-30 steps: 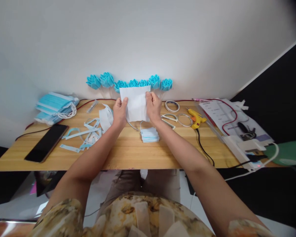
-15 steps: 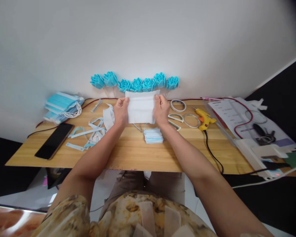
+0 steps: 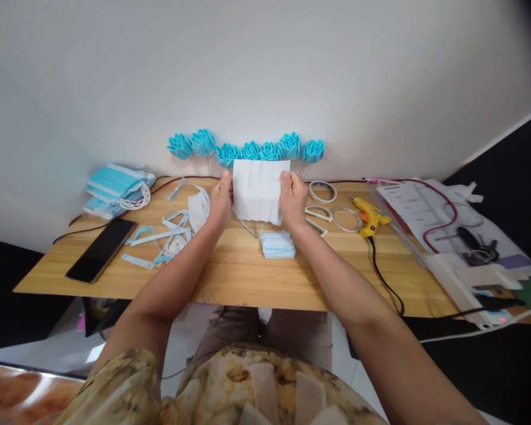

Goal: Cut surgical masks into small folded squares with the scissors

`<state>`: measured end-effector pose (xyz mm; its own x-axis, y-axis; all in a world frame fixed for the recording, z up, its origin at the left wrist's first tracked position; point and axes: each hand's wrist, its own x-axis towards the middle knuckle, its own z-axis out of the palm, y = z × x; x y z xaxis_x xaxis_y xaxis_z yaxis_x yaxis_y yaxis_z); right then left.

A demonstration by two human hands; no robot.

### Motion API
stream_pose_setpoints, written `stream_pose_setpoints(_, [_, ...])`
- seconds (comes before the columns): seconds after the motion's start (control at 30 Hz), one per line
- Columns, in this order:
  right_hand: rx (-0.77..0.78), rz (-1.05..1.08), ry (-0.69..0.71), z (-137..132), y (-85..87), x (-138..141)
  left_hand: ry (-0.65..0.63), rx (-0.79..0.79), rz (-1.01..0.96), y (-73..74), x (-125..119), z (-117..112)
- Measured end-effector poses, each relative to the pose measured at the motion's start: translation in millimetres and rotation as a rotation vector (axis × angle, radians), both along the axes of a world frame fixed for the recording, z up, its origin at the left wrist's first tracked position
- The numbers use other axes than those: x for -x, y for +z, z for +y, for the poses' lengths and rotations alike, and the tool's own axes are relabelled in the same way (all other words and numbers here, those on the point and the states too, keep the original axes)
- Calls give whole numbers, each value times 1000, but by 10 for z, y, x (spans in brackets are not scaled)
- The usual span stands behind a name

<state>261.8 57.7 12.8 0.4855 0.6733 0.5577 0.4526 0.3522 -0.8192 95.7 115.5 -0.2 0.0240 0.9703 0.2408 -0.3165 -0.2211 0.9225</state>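
Observation:
A white sheet of mask fabric [image 3: 259,190] is held up above the wooden table [image 3: 243,271], stretched between both hands. My left hand [image 3: 220,202] pinches its left edge and my right hand [image 3: 293,199] pinches its right edge. Just below, a small stack of folded blue pieces [image 3: 278,244] lies on the table. Behind the sheet, a row of blue fabric roses [image 3: 248,147] leans against the white wall.
Left of the hands lie cut blue strips [image 3: 157,245], a white mask piece [image 3: 197,208], a black phone [image 3: 101,250] and a pile of blue face masks [image 3: 115,189]. To the right are scissors [image 3: 325,213], a tape ring [image 3: 322,190], a yellow glue gun [image 3: 369,215], papers and a power strip [image 3: 469,280].
The white sheet has been turned and restretched between the hands, from tall to wide and back to taller. The camera view has shifted slightly.

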Motion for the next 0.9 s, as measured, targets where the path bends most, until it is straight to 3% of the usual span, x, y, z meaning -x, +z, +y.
stream_pose_setpoints(0.37, [-8,89,80,-8,12,-1,79,-75,17,106,6,-77])
stream_pose_setpoints(0.53, [-16,15,-11,-26,60,-3,20,-45,-56,89,21,-38])
stream_pose_setpoints(0.77, [-46,-7,6,-49,90,15,24,-56,-49,117,21,-81])
stream_pose_setpoints(0.9, [-20,7,2,-38,94,10,-108,10,-70,99,-21,-55])
